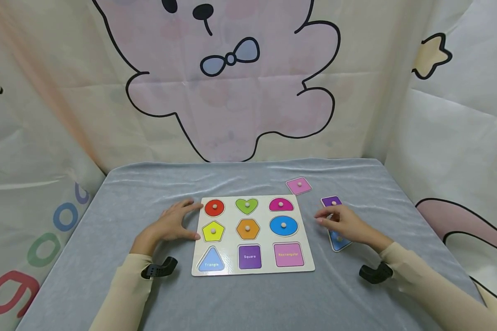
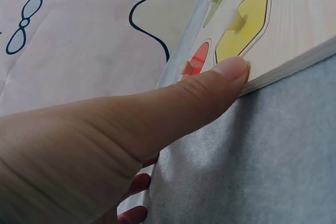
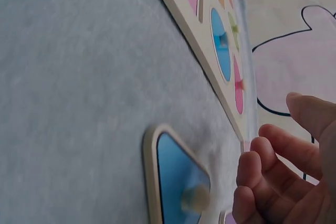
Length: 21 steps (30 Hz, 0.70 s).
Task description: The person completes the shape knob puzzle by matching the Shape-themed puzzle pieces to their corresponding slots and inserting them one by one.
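Observation:
A white wooden puzzle board lies flat, with several knobbed shapes in its upper two rows. Its bottom row shows bare recesses labelled Triangle, Square and Rectangular. At the board's left edge my left hand has its fingers spread, the thumb touching the edge beside the yellow pentagon. Over the loose pieces on the right hovers my right hand, fingers loosely bent and holding nothing. Beneath it lie a blue triangle piece and a purple square piece, both partly hidden in the head view.
Just behind the board's back right corner lies a pink rectangle piece. Grey cloth covers the table. Printed curtains stand behind and at both sides. A black wrist strap sits on each sleeve end.

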Tool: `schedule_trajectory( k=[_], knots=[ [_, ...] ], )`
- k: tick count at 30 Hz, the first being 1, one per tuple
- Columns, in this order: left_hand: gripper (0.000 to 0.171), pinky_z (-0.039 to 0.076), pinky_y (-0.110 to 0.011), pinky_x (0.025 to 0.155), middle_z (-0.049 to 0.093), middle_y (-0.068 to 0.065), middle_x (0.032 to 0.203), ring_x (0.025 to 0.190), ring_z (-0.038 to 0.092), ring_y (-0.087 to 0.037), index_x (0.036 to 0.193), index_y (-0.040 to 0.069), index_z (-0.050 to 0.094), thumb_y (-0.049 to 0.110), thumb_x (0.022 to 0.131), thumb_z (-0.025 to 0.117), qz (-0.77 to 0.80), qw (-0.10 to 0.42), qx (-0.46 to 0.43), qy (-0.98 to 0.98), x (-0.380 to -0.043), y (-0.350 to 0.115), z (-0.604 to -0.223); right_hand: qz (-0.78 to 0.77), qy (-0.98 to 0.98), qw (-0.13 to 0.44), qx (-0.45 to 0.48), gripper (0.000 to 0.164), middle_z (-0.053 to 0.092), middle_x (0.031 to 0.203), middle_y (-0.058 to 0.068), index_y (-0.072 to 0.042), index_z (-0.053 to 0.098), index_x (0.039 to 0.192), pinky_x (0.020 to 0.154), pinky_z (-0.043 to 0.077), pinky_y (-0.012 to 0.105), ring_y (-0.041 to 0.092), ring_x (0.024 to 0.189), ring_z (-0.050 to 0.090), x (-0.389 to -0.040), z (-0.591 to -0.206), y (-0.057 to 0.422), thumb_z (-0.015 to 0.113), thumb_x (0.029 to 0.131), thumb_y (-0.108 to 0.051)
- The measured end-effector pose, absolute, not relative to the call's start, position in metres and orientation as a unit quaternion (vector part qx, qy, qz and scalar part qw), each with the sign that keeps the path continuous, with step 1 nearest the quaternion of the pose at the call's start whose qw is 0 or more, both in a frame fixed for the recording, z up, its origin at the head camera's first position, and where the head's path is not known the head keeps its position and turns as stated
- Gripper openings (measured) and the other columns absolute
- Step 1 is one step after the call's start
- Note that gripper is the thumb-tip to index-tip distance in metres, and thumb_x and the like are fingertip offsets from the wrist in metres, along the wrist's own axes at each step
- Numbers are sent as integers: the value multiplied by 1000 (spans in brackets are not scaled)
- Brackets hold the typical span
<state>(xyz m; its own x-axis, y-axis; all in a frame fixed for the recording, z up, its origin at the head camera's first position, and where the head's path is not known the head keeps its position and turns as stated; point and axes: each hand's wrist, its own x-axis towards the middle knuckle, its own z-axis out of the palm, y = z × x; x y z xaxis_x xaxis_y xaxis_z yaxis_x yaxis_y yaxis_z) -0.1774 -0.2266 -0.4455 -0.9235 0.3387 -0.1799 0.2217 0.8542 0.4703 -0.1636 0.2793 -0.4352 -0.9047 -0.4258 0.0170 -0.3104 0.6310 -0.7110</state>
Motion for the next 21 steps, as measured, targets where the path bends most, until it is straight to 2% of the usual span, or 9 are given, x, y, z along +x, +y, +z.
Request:
schedule_trajectory(
  k=[8,15,21],
  knots=[
    [92,24,-73,114,33,-20,161,148,28,-46,152,22,46,45,73,88,234,122,157,952,-178,-228,-448,-393,883,97,-237,21,68,89,5,4,72,110,55,48,21,5,61,56,-159,-432,298,70,94,-10],
    [93,24,-73,113,33,-20,161,148,28,-47,152,22,45,46,73,87,234,119,160,951,-178,-230,-448,-416,857,123,-278,23,68,84,-5,5,71,109,57,46,21,2,66,53,-160,-436,318,75,89,-5],
    [93,24,-74,113,32,-20,162,148,27,-47,152,22,45,46,73,87,234,120,156,952,-179,-230,-450,-429,837,146,-305,24,74,95,6,5,72,110,61,48,21,3,70,55,-162,-442,333,75,87,-3]
  ],
)
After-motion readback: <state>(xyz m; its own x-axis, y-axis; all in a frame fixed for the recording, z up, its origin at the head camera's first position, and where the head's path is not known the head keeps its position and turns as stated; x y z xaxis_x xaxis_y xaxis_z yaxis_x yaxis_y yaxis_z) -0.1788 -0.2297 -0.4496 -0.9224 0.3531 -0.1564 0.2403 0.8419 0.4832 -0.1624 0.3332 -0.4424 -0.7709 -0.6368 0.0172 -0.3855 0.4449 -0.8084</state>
